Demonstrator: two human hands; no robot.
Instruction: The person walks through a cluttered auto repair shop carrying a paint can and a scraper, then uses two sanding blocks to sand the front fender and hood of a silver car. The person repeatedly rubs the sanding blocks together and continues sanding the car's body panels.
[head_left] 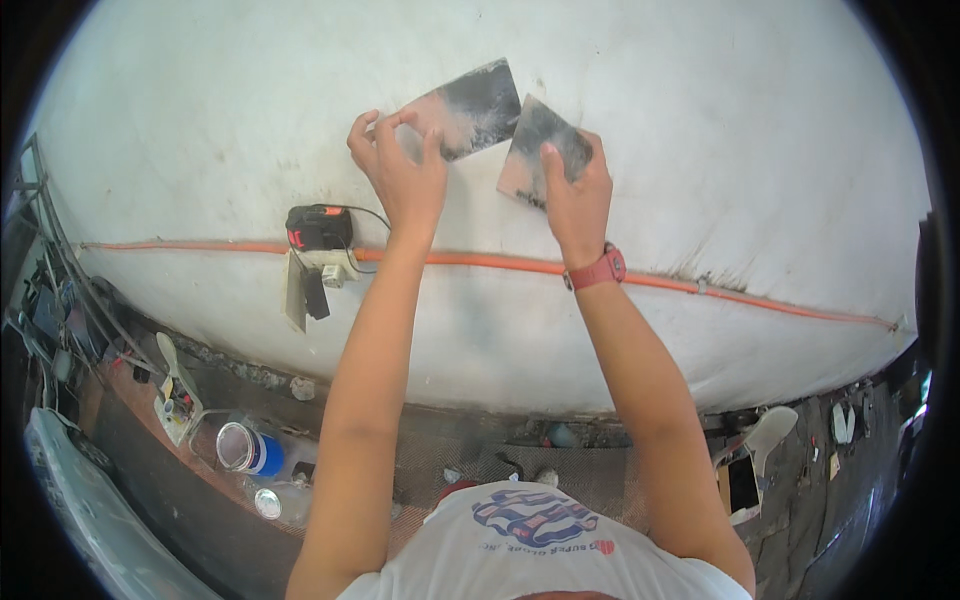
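Observation:
Before a white wall, my left hand (403, 180) grips the lower left edge of a flat dark rectangular sheet (482, 105), its fingers curled. Pinkish, dusty patches cover part of that sheet, which tilts up to the right. My right hand (577, 190) holds a second, smaller dark sheet (535, 140) with similar powdery marks. Its thumb presses on the face, while the other fingers are mostly behind the sheet. The two sheets are close together at their near corners. Whether they are sandpaper, I cannot tell for sure.
An orange conduit (500, 262) runs across the wall (700, 120) below my hands. A black-and-red battery charger (320, 227) sits at an outlet box with a cable. Below are a blue-and-white bucket (250, 450), a white chair (178, 395) and a light-coloured car panel (90, 510).

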